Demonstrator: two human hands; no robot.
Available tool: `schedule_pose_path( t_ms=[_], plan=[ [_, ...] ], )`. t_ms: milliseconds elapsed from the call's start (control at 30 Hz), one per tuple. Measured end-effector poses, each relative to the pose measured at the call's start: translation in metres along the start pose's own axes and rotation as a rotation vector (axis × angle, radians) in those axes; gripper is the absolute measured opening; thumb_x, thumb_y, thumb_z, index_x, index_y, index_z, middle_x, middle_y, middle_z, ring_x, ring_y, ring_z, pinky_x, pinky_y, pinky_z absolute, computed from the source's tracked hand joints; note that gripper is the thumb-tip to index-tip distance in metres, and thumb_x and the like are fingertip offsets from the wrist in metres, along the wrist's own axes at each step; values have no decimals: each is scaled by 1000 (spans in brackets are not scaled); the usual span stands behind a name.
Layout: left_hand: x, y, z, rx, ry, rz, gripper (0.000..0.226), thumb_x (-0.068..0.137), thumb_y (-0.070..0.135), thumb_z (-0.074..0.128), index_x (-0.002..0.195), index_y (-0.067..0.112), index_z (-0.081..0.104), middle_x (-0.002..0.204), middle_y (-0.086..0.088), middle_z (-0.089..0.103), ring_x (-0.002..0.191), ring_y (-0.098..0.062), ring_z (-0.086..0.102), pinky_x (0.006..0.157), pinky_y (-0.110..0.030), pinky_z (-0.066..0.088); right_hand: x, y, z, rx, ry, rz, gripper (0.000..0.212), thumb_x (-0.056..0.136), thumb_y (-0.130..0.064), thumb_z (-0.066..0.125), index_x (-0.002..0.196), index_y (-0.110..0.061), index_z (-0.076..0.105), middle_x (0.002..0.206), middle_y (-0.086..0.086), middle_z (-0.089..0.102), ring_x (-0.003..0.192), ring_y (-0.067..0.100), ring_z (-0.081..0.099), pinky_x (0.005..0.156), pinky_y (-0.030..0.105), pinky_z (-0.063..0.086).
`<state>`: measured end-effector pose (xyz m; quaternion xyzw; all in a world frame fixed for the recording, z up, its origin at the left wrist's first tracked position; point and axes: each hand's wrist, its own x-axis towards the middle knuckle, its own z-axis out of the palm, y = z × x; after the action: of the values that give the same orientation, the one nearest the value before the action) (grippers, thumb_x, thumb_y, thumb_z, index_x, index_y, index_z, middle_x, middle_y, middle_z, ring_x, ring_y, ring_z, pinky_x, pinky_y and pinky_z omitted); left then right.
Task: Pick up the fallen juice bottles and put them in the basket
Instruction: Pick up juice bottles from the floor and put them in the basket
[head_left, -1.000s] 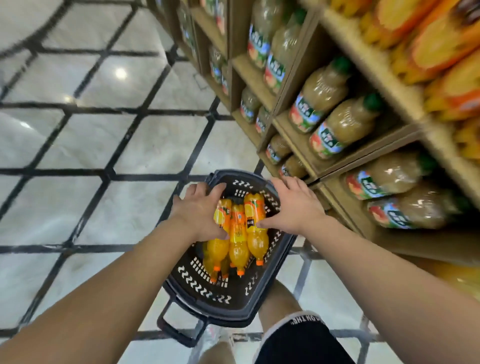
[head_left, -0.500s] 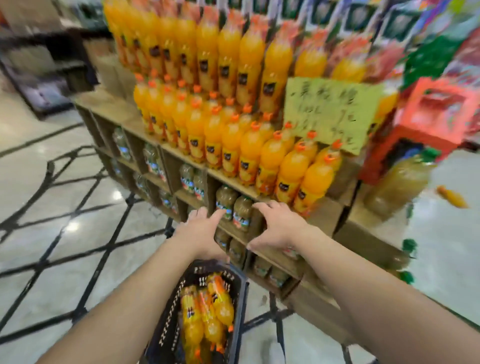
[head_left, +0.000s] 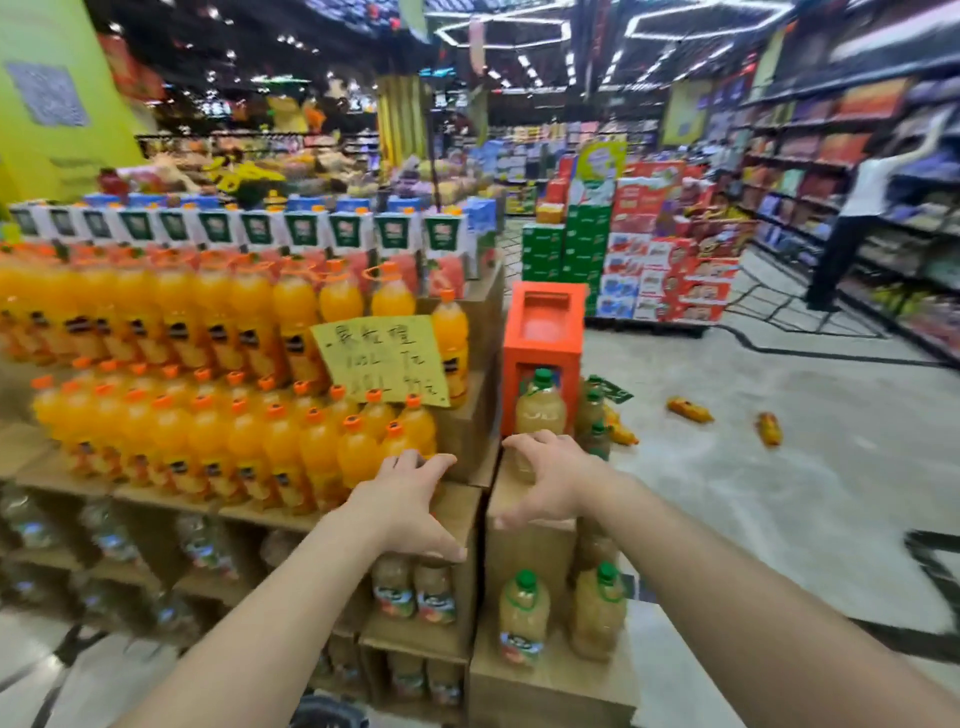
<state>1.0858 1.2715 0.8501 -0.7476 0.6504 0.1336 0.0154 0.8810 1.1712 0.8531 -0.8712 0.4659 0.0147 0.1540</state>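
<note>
Two orange juice bottles lie on the pale floor at the right, one (head_left: 690, 410) closer to the display and another (head_left: 769, 428) further right. A third fallen bottle (head_left: 621, 433) shows partly beside the display corner. My left hand (head_left: 410, 499) and my right hand (head_left: 553, 478) are stretched forward in front of the cardboard display, fingers spread, holding nothing. Only a dark edge of the basket (head_left: 327, 714) shows at the bottom of the frame.
A tiered cardboard display (head_left: 452, 509) full of upright orange juice bottles (head_left: 249, 436) stands straight ahead, with a yellow price sign (head_left: 379, 361) and an orange box (head_left: 543, 343). Stacked cartons (head_left: 649, 260) stand beyond. A person (head_left: 857, 223) reaches into shelves at the far right.
The view has swung up from the basket to the shop aisle. Both hands left the bottles in the basket and rose, empty, in front of the display. Fallen bottles on the floor came into view.
</note>
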Motion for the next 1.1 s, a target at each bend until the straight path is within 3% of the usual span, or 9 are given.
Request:
schedule_pose_path(
  t_ms=[167, 300, 500, 800, 1100],
  plan=[
    [37, 137, 13, 13, -9, 89, 125, 54, 79, 77, 156, 46, 13, 158, 1, 24, 145, -25, 25, 103, -49, 43, -56, 128, -40, -14, 40, 113, 119, 61, -74, 81, 159, -39, 24, 160, 3, 31, 145, 31, 28, 112, 48, 38],
    [62, 240, 21, 28, -13, 175, 126, 56, 80, 77, 158, 44, 13, 158, 0, 24, 145, -27, 25, 110, -50, 42, -103, 228, -63, -19, 64, 177, 119, 65, -76, 79, 161, -39, 21, 166, 3, 25, 150, 31, 22, 116, 52, 35],
    [98, 356, 32, 7, -36, 296, 124, 62, 73, 80, 160, 42, 11, 159, 0, 24, 145, -26, 27, 107, -49, 46, -158, 345, -81, 76, 71, 338, 118, 67, -73, 80, 162, -39, 19, 167, -2, 22, 152, 26, 19, 115, 52, 37],
    [193, 458, 42, 65, -76, 404, 131, 55, 74, 79, 158, 48, 3, 161, -2, 23, 148, -28, 22, 109, -50, 41, -164, 458, -96, 138, 122, 504, 116, 69, -68, 82, 161, -37, 20, 166, -3, 25, 151, 25, 22, 114, 49, 37],
    [347, 523, 26, 44, -122, 530, 125, 59, 75, 78, 157, 48, 6, 160, 0, 23, 147, -27, 24, 103, -45, 41, -95, 567, -134, 154, 121, 643, 116, 69, -67, 82, 161, -38, 19, 166, -6, 24, 151, 24, 21, 114, 48, 38]
  ],
)
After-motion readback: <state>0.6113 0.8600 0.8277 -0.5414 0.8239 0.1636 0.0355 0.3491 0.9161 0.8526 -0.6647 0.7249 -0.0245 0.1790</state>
